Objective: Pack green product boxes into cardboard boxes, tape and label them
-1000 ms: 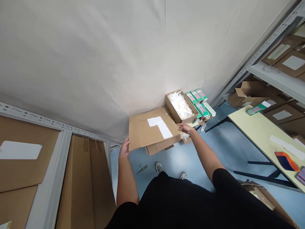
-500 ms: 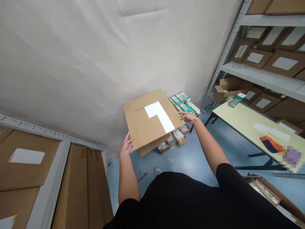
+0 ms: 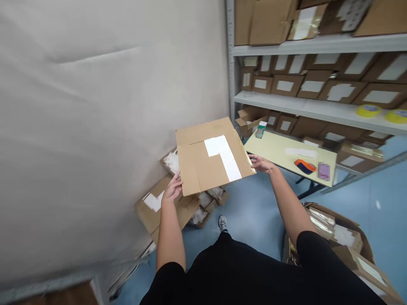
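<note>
Crosswise, the carton (image 3: 203,163) spans from my left grip (image 3: 172,187), holding its left edge, to my right grip (image 3: 261,163) (nearer the bench (image 3: 270,144)), holding its right edge by the close corner.

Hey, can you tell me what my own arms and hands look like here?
You wear plain black sleeves ending near the elbows, with no visible markings. Below them your forearms are bare. Your left hand and right hand are gloveless. Any thin band at the right wrist is too small to tell.
</note>
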The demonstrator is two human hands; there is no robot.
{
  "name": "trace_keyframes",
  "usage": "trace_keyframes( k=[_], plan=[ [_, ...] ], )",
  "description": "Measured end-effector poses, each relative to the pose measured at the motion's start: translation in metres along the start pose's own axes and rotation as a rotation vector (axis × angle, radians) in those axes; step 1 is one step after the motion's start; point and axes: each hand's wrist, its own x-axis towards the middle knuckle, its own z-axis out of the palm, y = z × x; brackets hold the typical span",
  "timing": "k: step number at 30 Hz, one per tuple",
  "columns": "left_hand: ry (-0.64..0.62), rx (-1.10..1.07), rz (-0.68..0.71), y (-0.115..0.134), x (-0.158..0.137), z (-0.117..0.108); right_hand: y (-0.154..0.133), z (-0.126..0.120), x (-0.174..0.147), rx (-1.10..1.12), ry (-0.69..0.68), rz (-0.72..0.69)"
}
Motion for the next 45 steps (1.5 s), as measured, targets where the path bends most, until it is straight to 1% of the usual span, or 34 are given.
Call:
trace_keyframes(
  k=[3, 7, 9, 12, 16, 20, 24, 27, 28, 30, 32, 35, 37, 39, 41, 42, 43, 44, 45],
  plan=[
    [-0.147, 0.01, -0.066, -0.007, 0.069, 0.027, -0.005, -0.038, -0.024, -0.009, 0.126, -0.018],
    [-0.328, 0.027, -0.129, -0.025, 0.167, 0.078, -0.015, -0.085, -0.051, -0.029, 0.311, -0.042],
    [-0.41, 0.027, -0.164, -0.032, 0.214, 0.106, -0.022, -0.104, -0.062, -0.028, 0.404, -0.044],
    [-0.518, 0.032, -0.217, -0.039, 0.277, 0.148, -0.028, -0.123, -0.074, -0.016, 0.543, -0.039],
    [-0.632, 0.055, -0.281, -0.042, 0.342, 0.198, -0.025, -0.138, -0.084, 0.028, 0.698, -0.061],
    [-0.702, 0.128, -0.345, -0.045, 0.387, 0.244, -0.016, -0.153, -0.093, 0.082, 0.788, -0.076],
    [-0.697, 0.242, -0.371, -0.052, 0.421, 0.293, -0.002, -0.18, -0.096, 0.13, 0.842, -0.092],
    [-0.653, 0.317, -0.343, -0.052, 0.442, 0.332, 0.011, -0.208, -0.087, 0.117, 0.871, -0.089],
    [-0.639, 0.324, -0.324, -0.049, 0.449, 0.345, 0.015, -0.219, -0.081, 0.113, 0.88, -0.085],
    [-0.61, 0.307, -0.278, -0.039, 0.459, 0.37, 0.022, -0.24, -0.067, 0.133, 0.856, -0.06],
    [-0.576, 0.279, -0.235, -0.024, 0.465, 0.395, 0.028, -0.26, -0.05, 0.192, 0.807, -0.046],
    [-0.482, 0.266, -0.192, -0.001, 0.463, 0.433, 0.034, -0.282, -0.021, 0.277, 0.751, -0.001],
    [-0.408, 0.27, -0.177, 0.008, 0.456, 0.459, 0.037, -0.292, -0.002, 0.291, 0.746, 0.042],
    [-0.34, 0.275, -0.139, 0.008, 0.446, 0.486, 0.037, -0.297, 0.015, 0.263, 0.794, 0.099],
    [-0.265, 0.292, -0.056, 0.001, 0.437, 0.513, 0.037, -0.298, 0.028, 0.183, 0.899, 0.125],
    [-0.223, 0.317, -0.004, -0.005, 0.433, 0.526, 0.037, -0.298, 0.032, 0.124, 0.952, 0.099],
    [-0.185, 0.349, 0.045, -0.012, 0.429, 0.539, 0.038, -0.295, 0.034, 0.058, 0.989, 0.042],
    [-0.155, 0.397, 0.09, -0.019, 0.426, 0.551, 0.038, -0.291, 0.035, -0.009, 0.993, -0.037],
    [-0.132, 0.462, 0.132, -0.026, 0.423, 0.563, 0.04, -0.285, 0.034, -0.07, 0.967, -0.127]
  ],
)
